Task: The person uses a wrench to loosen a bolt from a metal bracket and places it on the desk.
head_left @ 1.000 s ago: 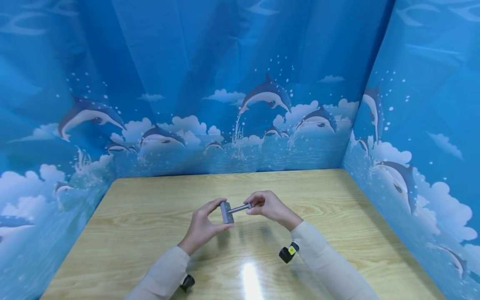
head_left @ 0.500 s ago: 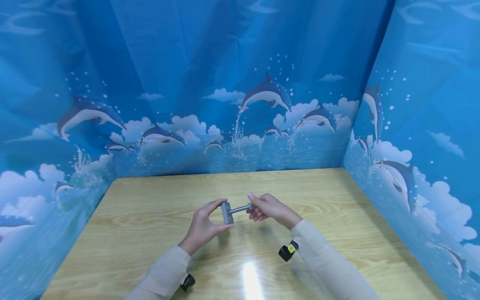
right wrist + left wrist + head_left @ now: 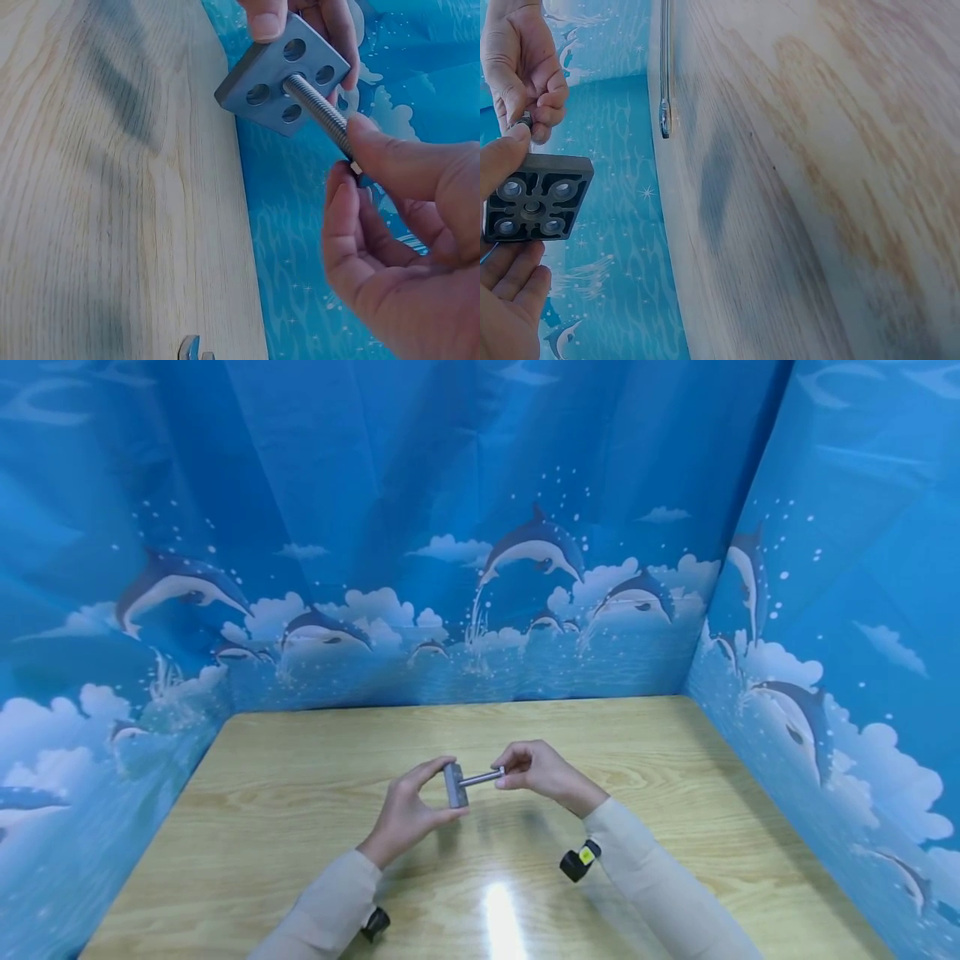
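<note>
My left hand [image 3: 403, 817] grips a square grey metal plate [image 3: 454, 786] by opposite edges, thumb on one side and fingers on the other. From the plate's middle a threaded bolt [image 3: 321, 111] sticks out toward the right. Thumb and fingertips of my right hand [image 3: 546, 774] pinch the bolt's head end. Several round holes surround the bolt on the plate's flat face, seen in the right wrist view. The recessed underside of the plate [image 3: 538, 201] faces the left wrist camera. Both hands hold the pieces above the wooden table [image 3: 315, 777].
A shiny metal wrench [image 3: 666, 82] with a ring end lies along the table's edge in the left wrist view. An open-ended tool tip [image 3: 190, 348] shows at the bottom of the right wrist view. Blue dolphin-print curtains [image 3: 375, 568] enclose the back and sides.
The right hand's fingers have rolled around the bolt's end: the thumb swung up half a second ago and is back down now. The left hand and plate stay almost still.
</note>
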{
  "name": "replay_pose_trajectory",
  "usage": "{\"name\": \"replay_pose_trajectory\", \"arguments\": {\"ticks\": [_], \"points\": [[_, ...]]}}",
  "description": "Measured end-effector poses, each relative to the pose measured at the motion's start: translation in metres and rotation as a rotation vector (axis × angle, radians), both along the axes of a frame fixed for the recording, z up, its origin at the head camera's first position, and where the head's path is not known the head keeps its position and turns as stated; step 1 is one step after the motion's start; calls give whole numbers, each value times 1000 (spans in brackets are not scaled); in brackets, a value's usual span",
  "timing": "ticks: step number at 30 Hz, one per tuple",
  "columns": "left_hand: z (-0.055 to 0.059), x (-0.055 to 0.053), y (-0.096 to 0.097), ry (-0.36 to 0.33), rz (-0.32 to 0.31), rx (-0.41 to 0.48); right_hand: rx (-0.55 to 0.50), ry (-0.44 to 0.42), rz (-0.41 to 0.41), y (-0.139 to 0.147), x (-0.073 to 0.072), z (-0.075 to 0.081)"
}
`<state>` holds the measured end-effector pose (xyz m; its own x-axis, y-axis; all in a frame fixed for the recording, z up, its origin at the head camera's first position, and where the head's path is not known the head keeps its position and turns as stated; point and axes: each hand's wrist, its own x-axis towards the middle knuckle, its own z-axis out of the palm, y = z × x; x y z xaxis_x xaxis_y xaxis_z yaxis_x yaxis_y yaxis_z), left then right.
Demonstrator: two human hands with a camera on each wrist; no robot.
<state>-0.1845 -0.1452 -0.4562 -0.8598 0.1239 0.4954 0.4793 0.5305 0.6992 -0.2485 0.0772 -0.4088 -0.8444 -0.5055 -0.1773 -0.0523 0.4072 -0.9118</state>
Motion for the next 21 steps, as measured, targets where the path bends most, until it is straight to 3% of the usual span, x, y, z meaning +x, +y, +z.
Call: {"name": "replay_pose_trajectory", "arguments": {"ticks": [10, 14, 21], "points": [[2, -1, 1, -16, 8, 7, -2, 58, 40, 1, 0, 0], [2, 0, 1, -12, 12, 6, -11, -5, 76, 2, -2, -4], [3, 1, 1, -2, 13, -1, -28, -192, 28, 3, -4, -5]]}}
